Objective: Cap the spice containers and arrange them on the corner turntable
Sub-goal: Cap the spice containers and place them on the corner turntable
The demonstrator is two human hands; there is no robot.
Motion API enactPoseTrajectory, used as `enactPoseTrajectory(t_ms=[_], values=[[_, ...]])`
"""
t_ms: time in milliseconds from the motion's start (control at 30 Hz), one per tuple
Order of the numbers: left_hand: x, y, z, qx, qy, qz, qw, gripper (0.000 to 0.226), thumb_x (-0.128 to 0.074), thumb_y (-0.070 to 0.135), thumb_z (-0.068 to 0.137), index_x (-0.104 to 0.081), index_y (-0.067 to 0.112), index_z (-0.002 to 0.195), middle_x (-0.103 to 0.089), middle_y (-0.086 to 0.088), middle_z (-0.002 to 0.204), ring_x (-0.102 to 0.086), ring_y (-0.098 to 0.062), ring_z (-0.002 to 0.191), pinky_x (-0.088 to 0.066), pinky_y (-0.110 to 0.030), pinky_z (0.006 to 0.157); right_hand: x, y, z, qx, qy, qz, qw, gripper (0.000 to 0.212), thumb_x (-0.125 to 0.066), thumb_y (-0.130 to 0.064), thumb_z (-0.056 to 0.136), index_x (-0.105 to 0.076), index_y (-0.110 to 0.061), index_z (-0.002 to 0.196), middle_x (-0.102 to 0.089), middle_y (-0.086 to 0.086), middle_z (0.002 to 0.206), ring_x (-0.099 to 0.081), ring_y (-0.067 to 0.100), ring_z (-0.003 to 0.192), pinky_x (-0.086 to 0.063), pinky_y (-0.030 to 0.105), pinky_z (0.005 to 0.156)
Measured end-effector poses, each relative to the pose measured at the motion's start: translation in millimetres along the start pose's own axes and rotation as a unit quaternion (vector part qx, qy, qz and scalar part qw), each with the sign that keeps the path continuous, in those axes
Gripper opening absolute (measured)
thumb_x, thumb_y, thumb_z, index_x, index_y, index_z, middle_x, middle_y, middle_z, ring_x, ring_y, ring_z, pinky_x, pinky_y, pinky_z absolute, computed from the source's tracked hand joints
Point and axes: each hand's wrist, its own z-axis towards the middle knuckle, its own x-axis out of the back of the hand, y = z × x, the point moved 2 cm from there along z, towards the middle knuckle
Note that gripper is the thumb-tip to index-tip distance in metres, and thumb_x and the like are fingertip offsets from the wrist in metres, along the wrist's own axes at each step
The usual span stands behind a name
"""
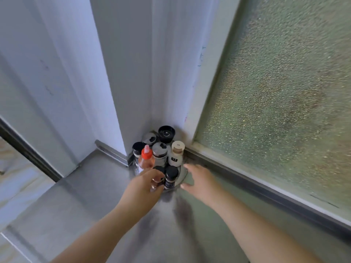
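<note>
So the round shiny metal turntable (182, 174) sits right in the corner of the stainless steel counter (106, 188), tucked between the white wall (133, 73) and the frosted glass window (275, 92), and it's already packed with little jars, all of which look capped from up here. The left hand (146, 184) has its fingers curled round a small black-capped glass spice jar (159, 170) at the front edge, touching its twin, the dark-labelled black-lidded jar (170, 177) just beside it. The right hand (199, 180) is spread and relaxed, holding nothing, fingertips near or maybe on the turntable rim, can't quite tell. Handling-wise I'd guess these jars are light but rigid glass, kinda slick, and breakable if they tip onto steel. Best bet is gripping round the body below the cap, not the lid alone. The squeezy clear bottle with the orange nozzle cap (145, 158) looks softer plastic and tall, so it'd probably topple easiest. The white bottle with a beige lid (176, 153) stands near the window side. Everything's crowded, so one nudge could domino them.
</note>
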Motion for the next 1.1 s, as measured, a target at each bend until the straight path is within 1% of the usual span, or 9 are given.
enactPoseTrajectory(t_ms=[100,200,367,467,533,700,833,967,1100], values=[[-29.0,21.6,-0.9,-0.034,-0.045,-0.002,0.998,0.024,-0.062,0.012,0.081,-0.062,0.019,0.103,-0.059,0.009,0.088,-0.054,-0.001,0.074,-0.037,0.002,0.064,14.5,31.4,-35.8,-0.038,-0.001,-0.017,0.999,0.061,-0.064,-0.033,0.084,-0.041,-0.018,0.138,-0.051,0.007,0.136,-0.048,0.024,0.125,-0.038,0.031,0.102],[-73.0,43.3,-9.3,-0.058,-0.117,0.005,0.991,0.023,-0.063,0.015,0.081,-0.059,0.024,0.101,-0.053,0.021,0.081,-0.051,0.004,0.069,-0.040,-0.003,0.066,24.5,76.8,-84.3,-0.104,-0.003,-0.030,0.994,0.060,-0.062,-0.035,0.085,-0.042,-0.016,0.138,-0.048,0.006,0.140,-0.043,0.021,0.129,-0.032,0.027,0.105],[-158.9,80.2,-33.2,-0.082,-0.235,0.036,0.968,0.023,-0.063,0.021,0.080,-0.057,0.024,0.102,-0.055,0.012,0.089,-0.050,0.003,0.066,-0.035,-0.002,0.060,27.9,143.9,-168.5,-0.206,-0.005,-0.008,0.979,0.056,-0.059,-0.032,0.087,-0.041,-0.017,0.138,-0.047,0.005,0.140,-0.044,0.021,0.128,-0.031,0.026,0.104],[-200.9,101.3,-49.6,-0.056,-0.275,0.079,0.956,0.013,-0.061,0.028,0.082,-0.050,0.026,0.088,-0.056,0.005,0.092,-0.053,-0.009,0.073,-0.038,-0.016,0.067,19.6,166.7,-203.4,-0.230,-0.008,0.005,0.973,0.052,-0.059,-0.030,0.086,-0.046,-0.015,0.134,-0.051,0.007,0.137,-0.047,0.021,0.125,-0.032,0.025,0.104],[-225.0,111.2,-58.8,-0.014,-0.284,0.106,0.953,0.021,-0.058,0.037,0.083,-0.047,0.021,0.074,-0.059,-0.001,0.084,-0.055,-0.018,0.080,-0.039,-0.022,0.067,10.6,177.9,-221.6,-0.235,-0.015,0.016,0.972,0.051,-0.058,-0.030,0.087,-0.046,-0.015,0.134,-0.050,0.007,0.138,-0.046,0.021,0.127,-0.030,0.023,0.104],[-277.3,123.9,-68.3,0.066,-0.269,0.080,0.957,0.044,-0.058,0.042,0.082,-0.037,0.018,0.052,-0.043,0.002,0.053,-0.049,-0.021,0.060,-0.033,-0.025,0.048,-6.9,200.5,-259.8,-0.238,-0.001,0.047,0.970,0.049,-0.054,-0.032,0.089,-0.044,-0.018,0.135,-0.048,0.003,0.139,-0.043,0.018,0.128,-0.026,0.020,0.103],[-300.2,125.6,-66.9,0.093,-0.243,0.092,0.961,0.035,-0.065,0.045,0.074,-0.048,0.016,0.064,-0.051,-0.001,0.063,-0.053,-0.023,0.064,-0.039,-0.025,0.056,-10.5,213.1,-285.4,-0.227,0.002,0.072,0.971,0.049,-0.054,-0.033,0.090,-0.042,-0.021,0.136,-0.047,-0.001,0.139,-0.043,0.015,0.128,-0.027,0.019,0.103],[-309.1,128.3,-76.2,0.127,-0.217,0.051,0.967,0.026,-0.065,0.026,0.072,-0.044,0.014,0.062,-0.047,0.000,0.056,-0.048,-0.018,0.054,-0.030,-0.024,0.044,-4.3,227.6,-301.9,-0.223,0.009,0.078,0.972,0.050,-0.055,-0.036,0.089,-0.042,-0.023,0.136,-0.048,-0.002,0.137,-0.045,0.014,0.125,-0.030,0.020,0.103],[-301.8,134.8,-92.5,0.083,-0.222,-0.030,0.971,0.017,-0.067,0.019,0.069,-0.052,0.020,0.079,-0.060,0.000,0.071,-0.058,-0.019,0.065,-0.039,-0.024,0.051,19.1,225.9,-306.0,-0.188,0.049,0.089,0.977,0.059,-0.053,-0.034,0.090,-0.028,-0.024,0.144,-0.038,-0.004,0.144,-0.039,0.012,0.129,-0.029,0.022,0.107]])
